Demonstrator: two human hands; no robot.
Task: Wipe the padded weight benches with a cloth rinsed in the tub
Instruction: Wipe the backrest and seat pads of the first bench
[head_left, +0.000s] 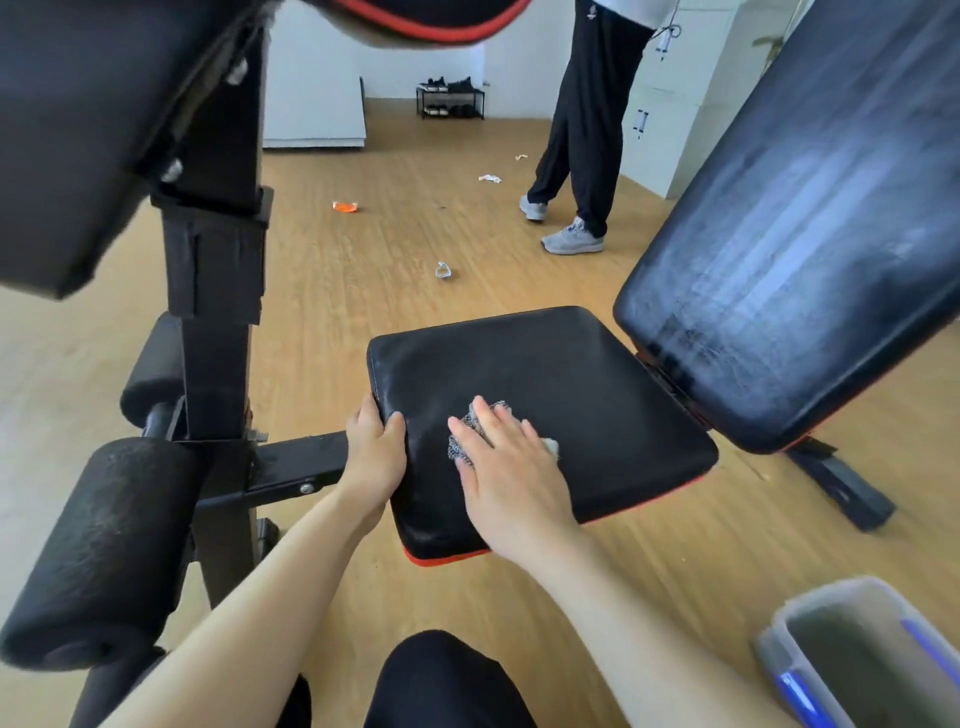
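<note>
Head view shows me crouched at the bench, with my right hand (506, 457) pressed flat, fingers spread, on the cloth (470, 439) near the middle of the frame. The cloth is a small checked rag bunched under my palm, only its edges showing past my fingers; it lies on the seat pad (571, 374), toward that pad's lower left part. My left hand (376, 441) is clamped on the seat pad's left edge, thumb on top and fingers wrapped under, steadying it.

I judge the wiping step to be in hand, on the seat. A faint sheen shows on the pad just left of the cloth, while its right and far parts look dull, so I take those to be not yet done. The tilted back pad (810, 218) at the right of the frame carries pale vertical streaks, which look like drying wipe marks, though I cannot be sure.

Next I should sweep the cloth toward the seat's right and far edges, keeping even pressure and the left hand's hold firm so the pad does not rock. The tub (779, 631) sits on the floor (467, 218) in the lower right corner, near my right arm, ready for a rinse once the rag drags dry. Another padded bench (67, 156) fills the upper left of the frame.
</note>
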